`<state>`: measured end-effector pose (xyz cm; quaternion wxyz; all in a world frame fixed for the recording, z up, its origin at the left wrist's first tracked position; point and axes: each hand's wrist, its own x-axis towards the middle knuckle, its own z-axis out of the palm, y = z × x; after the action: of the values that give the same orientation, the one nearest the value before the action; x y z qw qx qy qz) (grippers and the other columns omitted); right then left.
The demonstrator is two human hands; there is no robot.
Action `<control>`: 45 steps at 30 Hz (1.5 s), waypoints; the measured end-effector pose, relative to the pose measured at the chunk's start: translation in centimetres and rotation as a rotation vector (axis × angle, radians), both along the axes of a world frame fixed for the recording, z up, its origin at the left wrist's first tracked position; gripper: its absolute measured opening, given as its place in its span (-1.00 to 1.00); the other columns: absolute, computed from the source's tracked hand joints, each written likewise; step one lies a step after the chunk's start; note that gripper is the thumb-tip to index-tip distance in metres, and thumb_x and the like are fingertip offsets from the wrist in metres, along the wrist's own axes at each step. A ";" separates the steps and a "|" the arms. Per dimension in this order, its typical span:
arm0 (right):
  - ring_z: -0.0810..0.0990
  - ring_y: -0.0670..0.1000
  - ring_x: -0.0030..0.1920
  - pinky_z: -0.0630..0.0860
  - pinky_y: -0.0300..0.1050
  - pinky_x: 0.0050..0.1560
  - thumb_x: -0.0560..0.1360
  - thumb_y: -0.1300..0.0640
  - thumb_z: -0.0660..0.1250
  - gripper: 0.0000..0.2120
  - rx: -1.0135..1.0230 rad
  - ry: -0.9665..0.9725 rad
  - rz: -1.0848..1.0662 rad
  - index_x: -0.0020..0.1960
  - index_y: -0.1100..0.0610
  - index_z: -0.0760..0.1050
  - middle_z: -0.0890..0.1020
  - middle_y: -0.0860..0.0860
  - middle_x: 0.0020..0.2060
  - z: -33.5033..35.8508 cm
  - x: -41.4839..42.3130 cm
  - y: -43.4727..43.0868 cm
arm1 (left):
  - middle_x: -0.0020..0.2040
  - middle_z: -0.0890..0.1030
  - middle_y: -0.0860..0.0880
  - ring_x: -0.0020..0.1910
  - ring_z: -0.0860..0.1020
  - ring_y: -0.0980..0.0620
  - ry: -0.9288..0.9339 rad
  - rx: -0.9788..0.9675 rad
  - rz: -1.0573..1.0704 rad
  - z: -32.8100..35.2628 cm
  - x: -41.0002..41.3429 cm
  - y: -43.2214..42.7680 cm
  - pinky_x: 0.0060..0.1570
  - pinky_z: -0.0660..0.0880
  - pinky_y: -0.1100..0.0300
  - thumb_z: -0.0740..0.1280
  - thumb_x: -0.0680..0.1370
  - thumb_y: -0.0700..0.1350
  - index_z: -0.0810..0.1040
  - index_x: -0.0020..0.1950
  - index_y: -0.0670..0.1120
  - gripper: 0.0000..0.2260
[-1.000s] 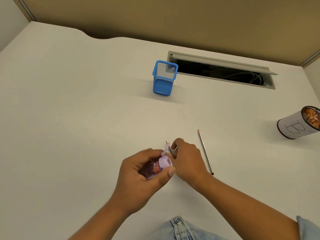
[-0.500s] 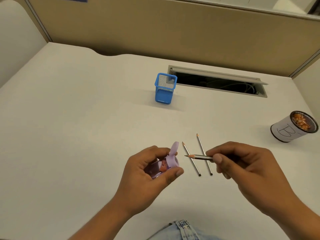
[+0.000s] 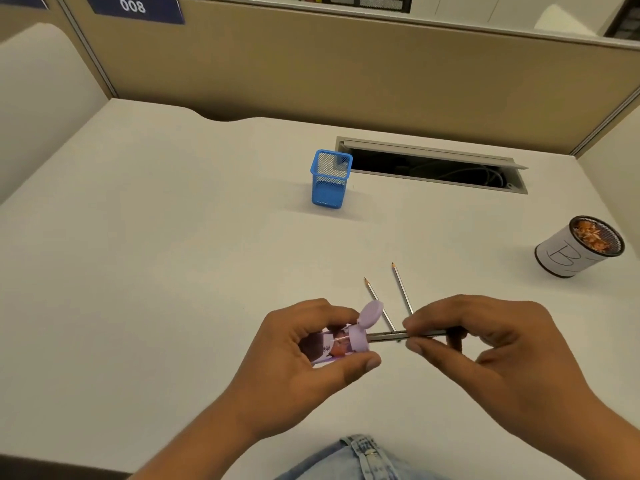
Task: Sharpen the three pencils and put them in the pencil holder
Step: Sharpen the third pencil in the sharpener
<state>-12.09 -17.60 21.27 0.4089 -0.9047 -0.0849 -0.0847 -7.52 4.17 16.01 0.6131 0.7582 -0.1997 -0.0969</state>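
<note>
My left hand (image 3: pixel 304 351) grips a small lilac sharpener (image 3: pixel 346 341) with its round lid flipped up. My right hand (image 3: pixel 485 344) pinches a grey pencil (image 3: pixel 388 337) held level, its tip inside the sharpener's mouth. Two more grey pencils lie on the white desk just beyond my hands, tips pointing away: one (image 3: pixel 375 299) on the left, partly behind the lid, the other (image 3: pixel 401 287) on the right. The blue mesh pencil holder (image 3: pixel 330 180) stands upright farther back, with nothing visible in it.
A white cup marked "B" (image 3: pixel 575 249), holding orange shavings, stands at the right. An open cable slot (image 3: pixel 433 166) cuts the desk behind the holder. A tan partition (image 3: pixel 346 64) closes the back. Denim (image 3: pixel 360 459) shows at the near edge.
My right hand picked one pencil off the desk, swung it level and pushed its tip into the sharpener. The view tilted up, showing more partition. The left hand kept the sharpener.
</note>
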 end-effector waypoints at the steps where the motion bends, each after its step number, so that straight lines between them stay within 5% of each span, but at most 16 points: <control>1: 0.62 -0.12 -0.29 0.47 -0.25 -0.47 0.39 0.02 0.50 -0.92 -0.021 -0.005 0.029 -0.14 -0.14 0.67 0.70 -0.24 -0.16 0.1 0.0 0.0 | -0.20 0.66 0.02 -0.30 0.54 0.06 0.068 -0.027 0.000 0.0 -0.1 0.1 -0.31 0.49 0.23 0.54 0.33 0.09 0.69 -0.05 0.04 -0.74; 5: 0.63 -0.14 -0.20 0.47 -0.41 -0.23 0.49 0.15 0.43 -0.91 -0.262 -0.163 0.194 -0.04 0.09 0.71 0.71 -0.12 -0.14 -0.1 0.4 -0.1 | -0.23 0.65 0.13 -0.31 0.52 0.14 0.255 -0.056 -0.071 0.3 -0.2 0.5 -0.25 0.47 0.31 0.55 0.30 0.10 0.70 -0.05 0.05 -0.72; 8: 0.56 0.10 -0.29 0.49 -0.07 -0.34 0.55 0.16 0.37 -0.83 -0.526 -0.352 0.304 0.03 0.21 0.69 0.69 0.07 -0.18 -1.0 0.4 -0.4 | -0.23 0.61 0.10 -0.28 0.50 0.11 0.363 -0.107 -0.146 0.3 -0.5 0.8 -0.18 0.48 0.24 0.56 0.31 0.06 0.71 -0.08 0.03 -0.76; 12: 0.34 0.10 -0.42 0.28 -0.06 -0.47 0.58 0.07 0.30 -0.74 -0.660 -0.401 0.426 -0.13 0.19 0.68 0.50 0.06 -0.40 -1.3 0.4 0.2 | -0.20 0.67 0.06 -0.23 0.58 0.13 0.408 -0.147 -0.191 0.0 -2.0 0.7 -0.10 0.51 0.29 0.57 0.34 -0.03 0.71 -0.04 0.00 -0.78; 15: 0.38 0.01 -0.44 0.29 -0.14 -0.46 0.60 -0.10 0.20 -0.64 -0.540 -0.109 0.374 -0.25 0.01 0.61 0.49 -0.08 -0.45 -1.2 -0.2 1.3 | -0.23 0.64 0.11 -0.29 0.56 0.19 0.200 -0.059 -0.086 -0.6 -2.9 0.7 -0.22 0.48 0.37 0.56 0.35 0.01 0.68 -0.04 0.05 -0.78; 18: 0.30 -0.11 -0.49 0.25 -0.18 -0.42 0.54 -0.27 0.21 -0.59 -0.151 0.390 0.165 -0.33 -0.06 0.55 0.37 -0.10 -0.56 -1.1 -0.4 1.9 | -0.27 0.52 0.14 -0.34 0.46 0.18 -0.187 0.124 -0.086 -1.0 -3.1 1.0 -0.34 0.33 0.45 0.52 0.41 0.06 0.64 -0.01 0.09 -0.80; 21: 0.30 -0.13 -0.45 0.23 -0.27 -0.40 0.53 -0.26 0.23 -0.69 -0.149 0.527 0.195 -0.26 -0.13 0.56 0.39 -0.08 -0.51 -0.7 -0.3 2.0 | -0.23 0.54 0.10 -0.32 0.49 0.11 -0.161 0.116 -0.097 -0.8 -3.1 1.0 -0.39 0.41 0.31 0.51 0.42 0.07 0.63 0.03 0.11 -0.78; 26: 0.40 -0.18 -0.29 0.30 -0.38 -0.29 0.56 -0.11 0.26 -0.94 -0.464 0.060 0.403 -0.02 -0.16 0.44 0.43 -0.23 -0.27 1.1 -0.3 1.2 | -0.21 0.65 0.09 -0.28 0.54 0.18 0.158 -0.053 -0.085 0.3 -2.7 0.8 -0.23 0.52 0.31 0.54 0.35 0.10 0.70 -0.01 0.10 -0.75; 31: 0.33 0.08 -0.44 0.28 -0.08 -0.49 0.59 0.03 0.29 -0.70 -0.758 -0.409 0.485 -0.21 0.16 0.64 0.48 0.03 -0.42 1.7 0.9 0.5 | -0.27 0.63 0.10 -0.32 0.49 0.16 0.299 -0.187 -0.141 1.0 -2.8 0.7 -0.19 0.50 0.29 0.55 0.33 0.10 0.72 -0.03 0.05 -0.74; 35: 0.35 -0.03 -0.41 0.21 -0.23 -0.40 0.58 -0.06 0.23 -0.72 -0.592 -0.106 0.425 -0.22 0.01 0.57 0.49 -0.09 -0.43 1.9 -0.2 1.5 | -0.26 0.59 0.07 -0.33 0.50 0.18 -0.227 -0.043 -0.027 0.3 -2.9 0.9 -0.32 0.43 0.37 0.51 0.42 0.08 0.69 0.00 0.04 -0.79; 38: 0.34 -0.07 -0.41 0.28 -0.18 -0.34 0.46 -0.33 0.21 -0.59 -0.152 0.483 0.227 -0.29 -0.03 0.53 0.44 -0.07 -0.47 1.8 -0.6 2.3 | -0.27 0.57 0.03 -0.35 0.46 0.13 -0.604 0.041 -0.029 -0.8 -3.0 1.1 -0.38 0.42 0.34 0.50 0.47 -0.02 0.66 -0.01 -0.08 -0.82; 40: 0.31 0.02 -0.34 0.25 -0.09 -0.23 0.37 -0.45 0.23 -0.50 0.004 0.762 0.164 -0.33 -0.02 0.55 0.36 0.06 -0.42 1.7 -0.7 2.3 | -0.27 0.58 -0.01 -0.35 0.47 0.10 -0.669 0.059 -0.049 -1.3 -3.2 0.9 -0.39 0.44 0.32 0.52 0.46 -0.05 0.67 -0.02 -0.11 -0.82; 42: 0.30 -0.03 -0.37 0.25 -0.14 -0.27 0.45 -0.40 0.23 -0.55 -0.058 0.746 0.196 -0.26 -0.03 0.57 0.36 0.00 -0.44 1.8 -0.5 2.2 | -0.27 0.56 0.03 -0.35 0.46 0.14 -0.564 0.031 -0.051 -1.3 -3.2 0.8 -0.38 0.41 0.35 0.52 0.46 -0.03 0.67 -0.01 -0.07 -0.81; 45: 0.42 -0.15 -0.32 0.33 -0.30 -0.33 0.55 -0.28 0.15 -0.73 -0.358 0.342 0.330 -0.02 -0.13 0.50 0.51 -0.22 -0.34 2.0 -0.4 1.7 | -0.28 0.54 0.14 -0.36 0.47 0.19 -0.281 -0.047 -0.025 -0.7 -3.1 0.5 -0.38 0.38 0.38 0.52 0.42 0.00 0.68 0.01 0.01 -0.80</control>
<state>-12.49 -15.92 23.27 0.2593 -0.9375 -0.1745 0.1528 -10.64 4.64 15.27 0.5954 0.7471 -0.2954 0.0072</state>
